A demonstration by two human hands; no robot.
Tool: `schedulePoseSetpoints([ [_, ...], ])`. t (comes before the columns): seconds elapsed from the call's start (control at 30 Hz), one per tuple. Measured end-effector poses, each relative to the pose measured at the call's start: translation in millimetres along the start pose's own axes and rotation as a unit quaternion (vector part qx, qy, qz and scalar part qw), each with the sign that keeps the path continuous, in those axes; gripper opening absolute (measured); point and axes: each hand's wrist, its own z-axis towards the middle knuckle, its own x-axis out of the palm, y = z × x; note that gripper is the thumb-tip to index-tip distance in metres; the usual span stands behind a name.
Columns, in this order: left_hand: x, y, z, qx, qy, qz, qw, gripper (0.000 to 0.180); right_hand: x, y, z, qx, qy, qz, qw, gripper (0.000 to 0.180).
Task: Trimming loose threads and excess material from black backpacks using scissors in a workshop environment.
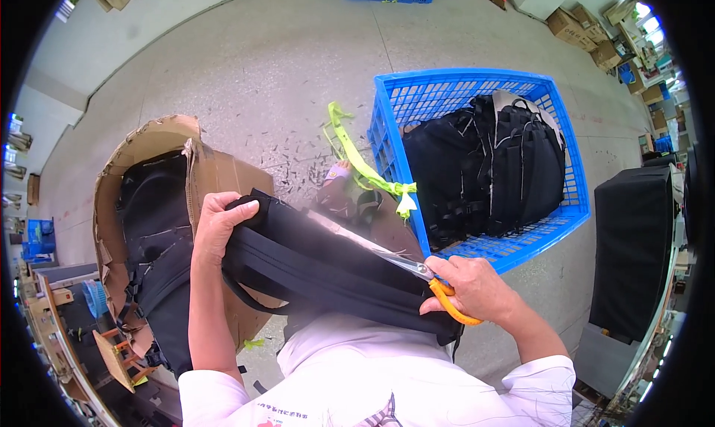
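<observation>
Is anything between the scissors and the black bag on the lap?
No, nothing visible is. The right hand holds the orange-handled scissors with the blades lying right on the black bag, while the left hand grips its far end.

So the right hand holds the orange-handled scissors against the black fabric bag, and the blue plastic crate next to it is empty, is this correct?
Not quite. The head view shows the blue plastic crate filled with black bags, not empty. The rest holds: the right hand holds the orange-handled scissors against the black fabric bag.
</observation>
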Motion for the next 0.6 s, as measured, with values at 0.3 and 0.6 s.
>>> schedulePoseSetpoints([
  [0.3,-3.0,-0.8,-2.8,0.006,0.010,-0.019,1.000,0.012,-2.6,8.6,14.2,-0.023,-0.056,-0.033,0.998,0.058],
  [0.6,-3.2,-0.4,-4.2,-0.001,0.005,-0.034,0.999,0.011,0.4,8.1,16.7,-0.008,-0.029,-0.011,0.999,0.057],
])
